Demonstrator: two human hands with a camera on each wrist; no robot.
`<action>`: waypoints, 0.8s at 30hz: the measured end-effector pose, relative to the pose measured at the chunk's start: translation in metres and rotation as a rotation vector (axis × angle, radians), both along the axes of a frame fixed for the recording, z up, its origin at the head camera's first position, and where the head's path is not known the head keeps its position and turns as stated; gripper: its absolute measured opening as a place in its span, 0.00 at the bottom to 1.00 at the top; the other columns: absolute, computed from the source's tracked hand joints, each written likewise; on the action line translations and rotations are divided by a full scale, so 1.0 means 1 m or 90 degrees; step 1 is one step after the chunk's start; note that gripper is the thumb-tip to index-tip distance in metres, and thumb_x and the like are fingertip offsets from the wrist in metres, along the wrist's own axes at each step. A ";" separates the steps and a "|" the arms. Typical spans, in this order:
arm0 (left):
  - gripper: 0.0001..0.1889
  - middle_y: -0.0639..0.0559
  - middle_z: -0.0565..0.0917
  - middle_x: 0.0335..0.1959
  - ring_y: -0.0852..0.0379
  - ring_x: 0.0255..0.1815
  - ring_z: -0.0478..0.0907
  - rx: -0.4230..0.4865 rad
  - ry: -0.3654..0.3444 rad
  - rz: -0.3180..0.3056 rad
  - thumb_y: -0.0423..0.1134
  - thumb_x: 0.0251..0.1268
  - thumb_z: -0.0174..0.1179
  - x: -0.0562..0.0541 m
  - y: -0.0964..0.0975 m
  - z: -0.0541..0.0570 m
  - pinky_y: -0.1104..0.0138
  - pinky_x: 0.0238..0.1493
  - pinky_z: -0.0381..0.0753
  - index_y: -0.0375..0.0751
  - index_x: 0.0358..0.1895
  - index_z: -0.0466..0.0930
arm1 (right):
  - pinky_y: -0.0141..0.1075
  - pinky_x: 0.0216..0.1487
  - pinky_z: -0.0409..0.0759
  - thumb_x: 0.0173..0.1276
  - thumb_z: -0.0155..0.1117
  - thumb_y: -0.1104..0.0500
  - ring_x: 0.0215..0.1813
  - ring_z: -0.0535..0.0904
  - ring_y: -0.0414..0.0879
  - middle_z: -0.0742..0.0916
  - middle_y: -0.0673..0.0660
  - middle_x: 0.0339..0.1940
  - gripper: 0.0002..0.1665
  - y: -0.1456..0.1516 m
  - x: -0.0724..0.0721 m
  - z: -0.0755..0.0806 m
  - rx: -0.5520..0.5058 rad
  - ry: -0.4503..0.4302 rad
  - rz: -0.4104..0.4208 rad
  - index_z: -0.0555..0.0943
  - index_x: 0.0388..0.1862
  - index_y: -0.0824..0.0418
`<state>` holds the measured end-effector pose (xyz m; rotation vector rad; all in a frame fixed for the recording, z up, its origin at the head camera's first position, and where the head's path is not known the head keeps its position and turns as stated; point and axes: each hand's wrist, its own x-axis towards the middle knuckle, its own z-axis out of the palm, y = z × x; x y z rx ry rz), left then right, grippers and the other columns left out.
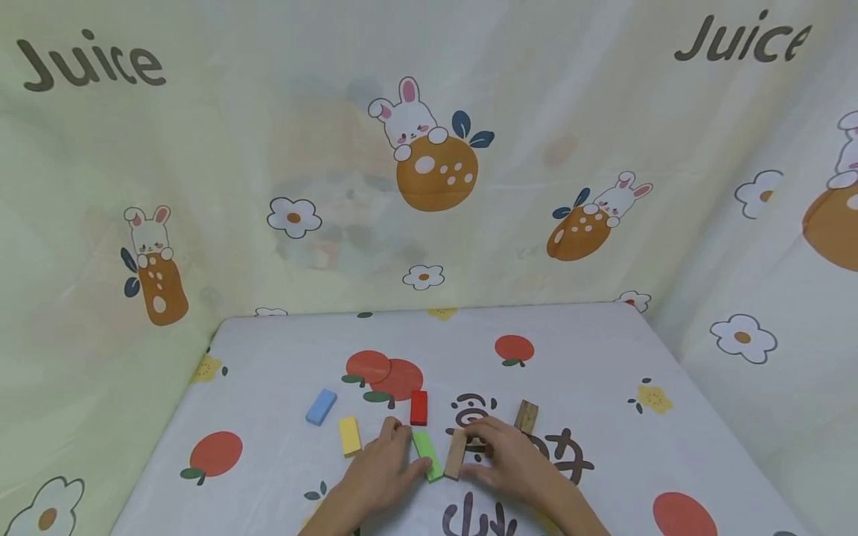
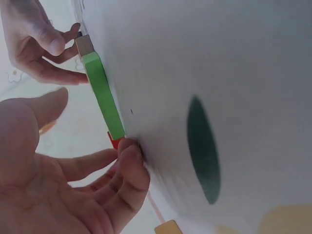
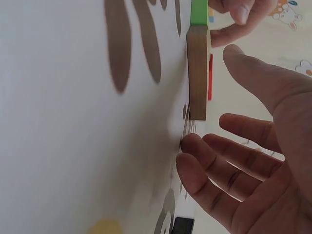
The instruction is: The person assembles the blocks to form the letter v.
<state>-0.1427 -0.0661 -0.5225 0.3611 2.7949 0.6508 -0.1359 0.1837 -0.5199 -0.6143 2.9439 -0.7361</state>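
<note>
Two long axes — green block (image 1: pixel 425 451), tan block (image 1: pixel 455 455) — converge nearward (touching, perhaps); left hand (image 1: pixel 384 463), right hand (image 1: pixel 507 456) loosely spread.

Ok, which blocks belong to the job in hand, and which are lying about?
Likely in the job, between left hand and right hand:
green rectangular block
tan rectangular wooden block

Lying about, apparently:
red rectangular block
yellow rectangular block
blue rectangular block
dark brown rectangular wooden block

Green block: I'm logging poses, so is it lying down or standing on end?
Lying down: the left wrist view shows the green block with its long side along the table.
</note>
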 end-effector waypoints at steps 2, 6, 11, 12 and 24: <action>0.35 0.41 0.75 0.66 0.52 0.44 0.79 0.003 0.013 0.003 0.59 0.68 0.69 0.000 -0.001 0.001 0.51 0.58 0.90 0.38 0.70 0.76 | 0.38 0.51 0.88 0.63 0.80 0.43 0.48 0.82 0.40 0.88 0.51 0.64 0.34 0.003 0.000 0.000 0.007 0.010 -0.011 0.84 0.65 0.52; 0.31 0.41 0.75 0.64 0.54 0.42 0.79 0.004 0.040 0.007 0.52 0.69 0.70 0.002 -0.004 0.003 0.53 0.55 0.91 0.40 0.69 0.77 | 0.32 0.45 0.85 0.65 0.79 0.46 0.42 0.79 0.37 0.88 0.52 0.61 0.31 0.010 -0.002 0.001 -0.013 0.006 -0.026 0.83 0.65 0.54; 0.29 0.44 0.77 0.63 0.53 0.45 0.82 0.007 0.056 -0.007 0.50 0.69 0.69 0.004 -0.008 0.008 0.54 0.54 0.91 0.43 0.69 0.78 | 0.27 0.36 0.77 0.68 0.77 0.51 0.35 0.75 0.34 0.89 0.51 0.51 0.27 0.021 -0.006 0.002 -0.056 -0.003 -0.047 0.84 0.63 0.57; 0.29 0.44 0.78 0.64 0.52 0.47 0.83 0.005 0.059 -0.014 0.50 0.70 0.69 0.004 -0.008 0.009 0.54 0.56 0.91 0.43 0.70 0.78 | 0.27 0.34 0.76 0.68 0.77 0.52 0.34 0.74 0.34 0.88 0.50 0.47 0.27 0.024 -0.007 0.002 -0.059 0.000 -0.050 0.84 0.63 0.58; 0.28 0.54 0.79 0.73 0.50 0.70 0.77 -0.058 0.104 -0.108 0.50 0.74 0.65 0.016 -0.004 0.014 0.52 0.71 0.83 0.49 0.73 0.77 | 0.27 0.32 0.73 0.67 0.79 0.57 0.31 0.71 0.33 0.80 0.43 0.29 0.28 0.045 -0.015 0.005 -0.059 0.000 -0.141 0.83 0.64 0.61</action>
